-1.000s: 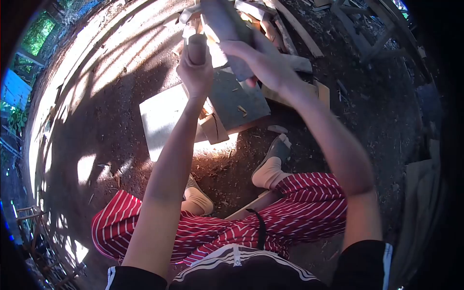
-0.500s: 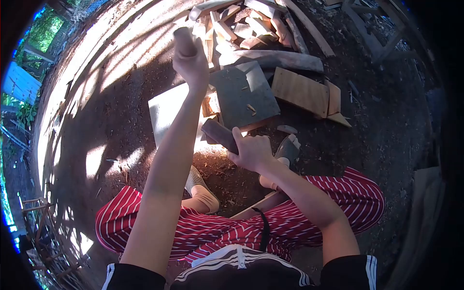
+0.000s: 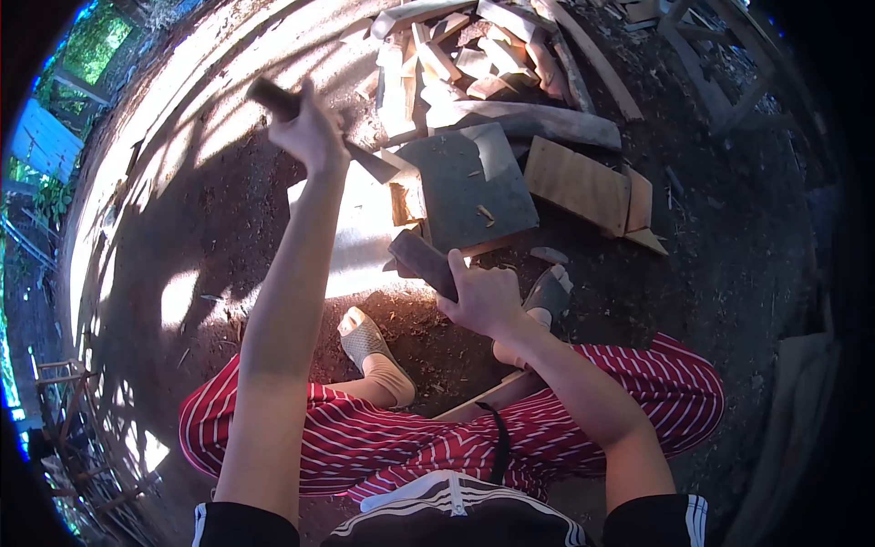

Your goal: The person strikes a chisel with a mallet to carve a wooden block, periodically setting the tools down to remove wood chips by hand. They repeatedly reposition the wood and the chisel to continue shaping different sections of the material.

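Observation:
My left hand (image 3: 312,139) is closed around a chisel, its dark handle (image 3: 273,98) sticking out at the upper left. The flat chisel blade (image 3: 374,165) points down to the right, its end close to a pale cut notch (image 3: 407,201) in the wood. Beside the notch lies a thick grey board (image 3: 469,182); a sunlit pale board (image 3: 360,232) is on the other side. Nearer my body, my right hand (image 3: 486,299) grips a short dark wooden club (image 3: 425,263), held low in front of the grey board. Small wood chips (image 3: 485,215) rest on the board.
Split wood pieces (image 3: 497,59) are heaped beyond the boards, with a long log (image 3: 538,123) before them. A light wooden plank (image 3: 579,185) lies at the right. My sandalled feet (image 3: 365,339) are close to the boards on the dirt floor (image 3: 228,228).
My left hand has swung left and slightly down with the chisel, and its blade now shows. My right hand with the club has barely moved.

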A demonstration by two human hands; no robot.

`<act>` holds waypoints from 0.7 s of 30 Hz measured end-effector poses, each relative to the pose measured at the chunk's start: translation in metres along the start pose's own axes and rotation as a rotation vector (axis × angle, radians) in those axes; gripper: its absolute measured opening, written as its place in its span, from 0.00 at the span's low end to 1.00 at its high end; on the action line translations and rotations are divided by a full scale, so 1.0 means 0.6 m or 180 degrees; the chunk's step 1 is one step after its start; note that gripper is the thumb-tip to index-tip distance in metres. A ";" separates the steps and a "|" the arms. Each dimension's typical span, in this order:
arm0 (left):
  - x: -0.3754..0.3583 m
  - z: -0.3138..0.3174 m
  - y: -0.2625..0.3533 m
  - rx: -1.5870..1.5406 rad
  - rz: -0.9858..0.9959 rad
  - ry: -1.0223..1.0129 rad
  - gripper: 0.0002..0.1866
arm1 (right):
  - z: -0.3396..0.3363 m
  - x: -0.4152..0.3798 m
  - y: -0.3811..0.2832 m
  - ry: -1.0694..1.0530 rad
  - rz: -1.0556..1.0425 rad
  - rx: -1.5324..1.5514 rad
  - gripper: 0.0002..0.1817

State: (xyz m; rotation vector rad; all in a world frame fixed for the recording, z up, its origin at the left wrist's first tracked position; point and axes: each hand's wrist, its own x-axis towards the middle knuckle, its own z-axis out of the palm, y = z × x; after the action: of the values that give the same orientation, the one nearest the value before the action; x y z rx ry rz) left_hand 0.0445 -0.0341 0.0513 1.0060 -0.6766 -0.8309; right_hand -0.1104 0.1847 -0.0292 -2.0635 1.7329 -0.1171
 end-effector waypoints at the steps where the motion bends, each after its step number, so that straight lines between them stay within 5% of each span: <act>1: 0.000 0.007 -0.010 0.0046 0.0117 -0.0279 0.12 | 0.000 -0.001 0.001 0.0037 -0.0013 -0.0006 0.33; 5: -0.012 0.035 -0.039 0.0358 0.0441 -0.0794 0.11 | 0.000 -0.001 0.001 0.0027 -0.0004 0.0023 0.33; 21: -0.018 0.033 -0.078 0.0591 0.0749 -0.1001 0.12 | 0.003 -0.003 0.002 0.0211 -0.0061 0.0120 0.30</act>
State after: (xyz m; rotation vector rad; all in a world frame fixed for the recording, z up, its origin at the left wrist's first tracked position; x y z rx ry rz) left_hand 0.0097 -0.0475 0.0150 0.9465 -1.1361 -0.7340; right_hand -0.1115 0.1870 -0.0311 -2.0710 1.7363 -0.2247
